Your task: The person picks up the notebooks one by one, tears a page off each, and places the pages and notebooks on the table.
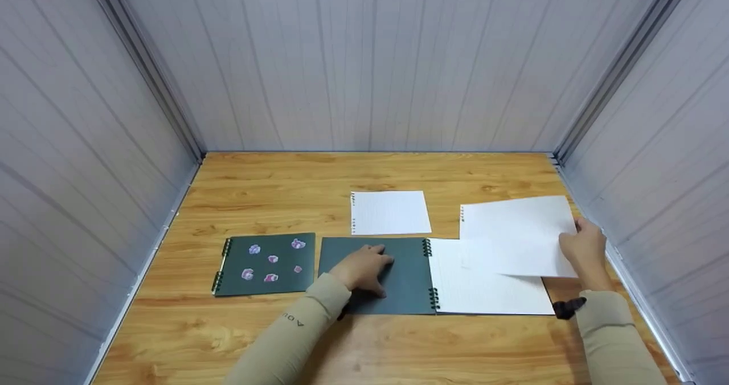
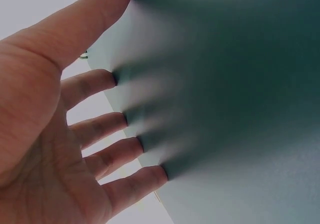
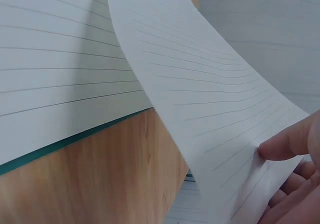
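Note:
An open spiral notebook (image 1: 490, 294) lies on the table, its dark green cover (image 1: 407, 277) folded out to the left and lined white pages on the right. My left hand (image 1: 363, 267) rests on that cover; in the left wrist view its fingertips touch the green surface with the fingers spread. Between thumb and fingers, my right hand (image 1: 586, 248) pinches the right edge of a loose lined sheet (image 1: 518, 234). That sheet is raised over the notebook's upper right, and its punched left edge stands apart from the binding. The right wrist view shows the sheet (image 3: 200, 84) bending.
Left of the open notebook lies a closed dark green notebook (image 1: 285, 265) with several purple flower stickers. Behind the open one is another loose sheet (image 1: 390, 213) with a punched left edge. Pale panel walls (image 1: 353, 60) border the wooden table (image 1: 273, 180) at the back and sides.

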The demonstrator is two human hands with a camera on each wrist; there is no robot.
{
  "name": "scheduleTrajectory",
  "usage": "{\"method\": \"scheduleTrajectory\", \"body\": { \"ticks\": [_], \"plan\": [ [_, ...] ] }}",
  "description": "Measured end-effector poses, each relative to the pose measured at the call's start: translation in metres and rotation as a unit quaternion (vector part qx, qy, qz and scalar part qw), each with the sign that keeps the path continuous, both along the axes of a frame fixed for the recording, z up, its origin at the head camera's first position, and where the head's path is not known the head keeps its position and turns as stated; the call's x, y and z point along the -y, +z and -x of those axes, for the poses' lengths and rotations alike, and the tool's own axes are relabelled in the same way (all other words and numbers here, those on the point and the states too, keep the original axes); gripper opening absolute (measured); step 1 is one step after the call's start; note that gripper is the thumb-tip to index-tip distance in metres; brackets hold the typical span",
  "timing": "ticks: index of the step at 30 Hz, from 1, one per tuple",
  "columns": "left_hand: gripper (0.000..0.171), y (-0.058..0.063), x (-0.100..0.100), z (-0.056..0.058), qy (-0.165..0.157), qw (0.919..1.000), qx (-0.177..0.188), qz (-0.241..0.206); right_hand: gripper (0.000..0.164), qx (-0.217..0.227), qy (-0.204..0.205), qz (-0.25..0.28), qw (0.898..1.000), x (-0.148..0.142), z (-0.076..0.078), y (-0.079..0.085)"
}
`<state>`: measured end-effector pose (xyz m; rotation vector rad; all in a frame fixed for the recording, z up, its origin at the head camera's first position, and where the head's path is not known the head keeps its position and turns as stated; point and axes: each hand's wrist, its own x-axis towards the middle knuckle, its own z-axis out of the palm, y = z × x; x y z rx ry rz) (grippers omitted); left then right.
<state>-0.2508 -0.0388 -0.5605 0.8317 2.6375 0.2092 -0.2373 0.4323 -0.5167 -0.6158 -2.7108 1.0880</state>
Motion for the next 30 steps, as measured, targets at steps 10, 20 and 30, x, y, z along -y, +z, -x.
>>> {"method": "scheduleTrajectory", "body": {
  "ticks": [10,20,30],
  "plan": [
    [0.082,0.000,0.000,-0.001,0.000,1.0000,-0.009,0.002,0.058,-0.013,-0.004,0.018,1.000,0.004,0.052,0.025],
    [0.083,0.001,0.001,-0.002,0.006,0.9999,-0.001,-0.010,0.052,-0.033,0.045,-0.006,0.998,0.013,0.095,0.032],
    [0.084,0.000,0.004,-0.003,-0.005,0.9999,-0.013,-0.003,0.046,-0.053,0.080,-0.037,0.995,0.014,0.116,-0.008]
  ]
}}
